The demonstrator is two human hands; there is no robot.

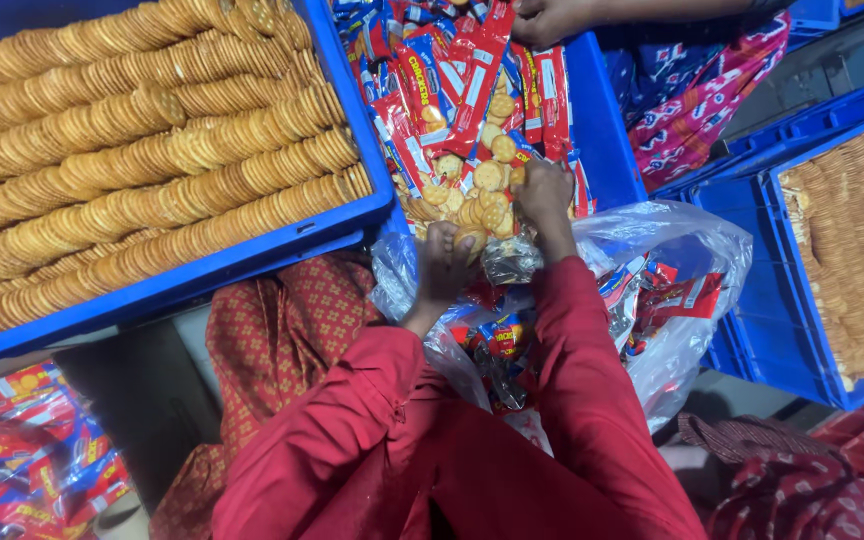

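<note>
Crates (252,262) of stacked round crackers were ranged around a clear plastic bag (692,250).
Loose crackers (477,200) were being gathered: left hand (444,262) closed on some, right hand (542,195) pinching others above the bag's mouth; steady lowering in seemed needed next.

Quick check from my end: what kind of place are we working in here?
Probably a biscuit packing floor. Blue crates hold rows of round crackers, another holds red wrappers, and both hands, left and right, work over a clear bag.

Long red sleeves; patterned red skirt
</note>
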